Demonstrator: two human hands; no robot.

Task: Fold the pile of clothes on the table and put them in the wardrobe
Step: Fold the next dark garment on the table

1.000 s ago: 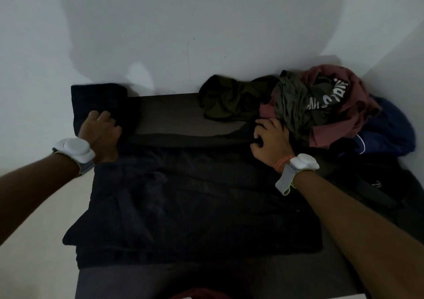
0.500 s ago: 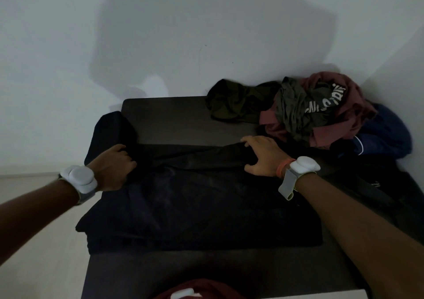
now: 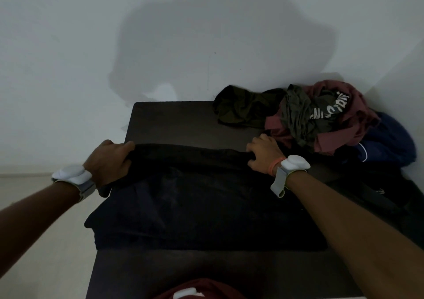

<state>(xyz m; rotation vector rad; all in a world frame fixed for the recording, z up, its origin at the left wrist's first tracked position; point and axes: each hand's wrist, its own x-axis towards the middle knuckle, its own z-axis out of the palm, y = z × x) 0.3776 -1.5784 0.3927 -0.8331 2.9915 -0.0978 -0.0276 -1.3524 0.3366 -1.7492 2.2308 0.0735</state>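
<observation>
On the dark table (image 3: 174,119), left hand (image 3: 110,161) and right hand (image 3: 263,156) each grip the black garment (image 3: 206,207) beside the clothes pile (image 3: 321,119).

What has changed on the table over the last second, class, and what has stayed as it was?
The left hand has drawn the black garment's loose left end off the far left corner of the table, toward the person, and now grips the garment's far edge. The right hand still grips that edge beside the pile of unfolded clothes, which has not moved.
</observation>
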